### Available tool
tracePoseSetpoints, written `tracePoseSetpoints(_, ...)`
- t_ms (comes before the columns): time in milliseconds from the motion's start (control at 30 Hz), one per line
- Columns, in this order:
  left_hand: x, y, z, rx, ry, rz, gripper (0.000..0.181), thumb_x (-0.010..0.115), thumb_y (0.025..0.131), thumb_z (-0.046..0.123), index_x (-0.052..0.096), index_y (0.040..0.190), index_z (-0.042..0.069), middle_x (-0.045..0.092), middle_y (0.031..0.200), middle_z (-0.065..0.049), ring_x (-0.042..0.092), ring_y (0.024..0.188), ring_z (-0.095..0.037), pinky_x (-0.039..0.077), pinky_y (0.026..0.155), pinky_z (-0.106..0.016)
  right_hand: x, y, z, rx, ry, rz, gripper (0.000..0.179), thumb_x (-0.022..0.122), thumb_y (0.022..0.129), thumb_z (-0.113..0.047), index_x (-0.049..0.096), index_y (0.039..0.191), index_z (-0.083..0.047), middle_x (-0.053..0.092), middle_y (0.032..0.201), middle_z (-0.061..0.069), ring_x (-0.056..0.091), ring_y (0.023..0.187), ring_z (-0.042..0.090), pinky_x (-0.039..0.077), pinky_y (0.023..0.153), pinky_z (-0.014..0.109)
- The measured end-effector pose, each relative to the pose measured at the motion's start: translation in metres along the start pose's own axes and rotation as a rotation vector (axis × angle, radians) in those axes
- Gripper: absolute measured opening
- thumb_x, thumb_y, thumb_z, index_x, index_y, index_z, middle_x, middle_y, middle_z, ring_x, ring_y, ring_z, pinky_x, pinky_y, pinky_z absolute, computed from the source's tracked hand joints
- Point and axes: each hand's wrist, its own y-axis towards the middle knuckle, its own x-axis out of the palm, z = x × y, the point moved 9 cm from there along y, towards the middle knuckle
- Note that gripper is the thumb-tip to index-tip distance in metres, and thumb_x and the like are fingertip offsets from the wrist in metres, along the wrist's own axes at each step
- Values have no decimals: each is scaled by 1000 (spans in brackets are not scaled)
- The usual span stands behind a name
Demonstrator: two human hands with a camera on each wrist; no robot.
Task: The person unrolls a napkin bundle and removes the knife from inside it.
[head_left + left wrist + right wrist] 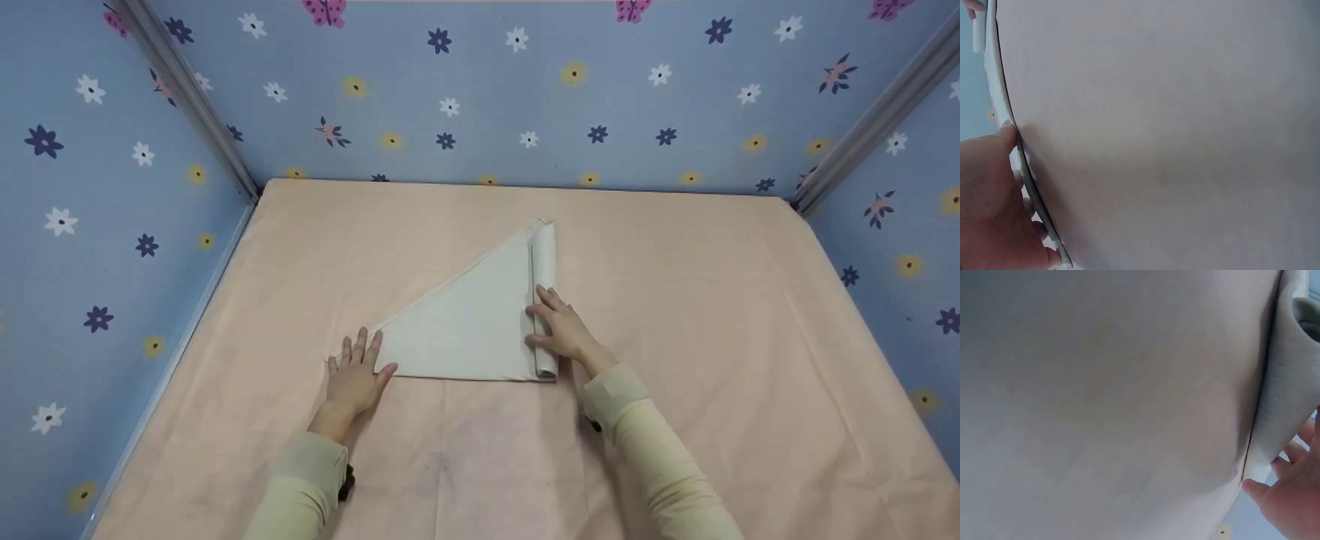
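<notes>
A pale, whitish cloth (465,322) lies folded into a triangle, its right side turned over into a narrow upright-running roll (545,255). My left hand (354,386) rests flat on the cloth's left corner with fingers spread; in the left wrist view its thumb (1008,134) touches the near hem. Across the lower half of the roll lies my right hand (562,330), fingers extended and fingertips reaching the flat cloth beside it. The roll's hollow end (1306,318) shows in the right wrist view, above the right hand (1292,503).
A peach sheet (712,300) with light creases covers the table under the cloth. Blue panels (480,90) printed with flowers and butterflies stand at the back and both sides. Grey metal posts (187,90) mark the back corners.
</notes>
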Motion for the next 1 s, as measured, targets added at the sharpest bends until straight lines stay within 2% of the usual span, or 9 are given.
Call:
tracePoseSetpoints(267, 1, -1, -1, -6, -1, -11, 66, 32, 93, 46, 12, 143, 7, 2, 146, -20, -2, 130, -42, 1, 98, -63, -1, -3, 4, -26, 23, -4, 50, 66, 81, -28, 49, 123, -6, 14, 146, 13, 8, 133, 29, 13, 103, 53)
tracePoseSetpoints(1000, 0, -1, 0, -17, 7, -15, 65, 33, 94, 45, 13, 143, 8, 2, 146, -18, -1, 131, -41, 3, 98, -62, -5, -8, 14, 1, 36, -8, 47, 67, 80, -29, 50, 120, -10, 14, 146, 12, 9, 133, 31, 14, 104, 51)
